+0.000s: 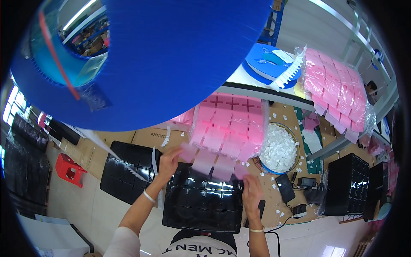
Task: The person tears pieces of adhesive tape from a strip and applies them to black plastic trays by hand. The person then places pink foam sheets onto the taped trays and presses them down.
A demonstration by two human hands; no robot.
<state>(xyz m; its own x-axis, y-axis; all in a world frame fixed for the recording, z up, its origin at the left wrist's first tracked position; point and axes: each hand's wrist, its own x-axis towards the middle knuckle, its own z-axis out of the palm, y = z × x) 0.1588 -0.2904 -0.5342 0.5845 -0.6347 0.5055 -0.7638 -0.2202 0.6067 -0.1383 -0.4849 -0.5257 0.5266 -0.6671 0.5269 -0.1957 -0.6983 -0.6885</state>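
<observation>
My left hand (168, 163) is closed, pinching the left end of a thin pink foam sheet (203, 163) with slots cut along it. The fingers of my right hand (252, 191) are closed at the sheet's right end. Between my hands the sheet hangs a little blurred over the far edge of a black plastic tray (201, 212) with moulded compartments. Just beyond it lies a stack of pink foam sheets (229, 122) in clear plastic. A second black tray (124, 182) lies to the left, with a white toothed strip (136, 172) across it.
A large blue reel (184, 55) fills the upper left. A round tub of white scraps (278, 150), a phone-like black slab (285, 188) and stacked black trays (347, 184) are on the right. Wrapped pink foam (336, 85) sits on the shelf. A red stool (70, 169) stands left.
</observation>
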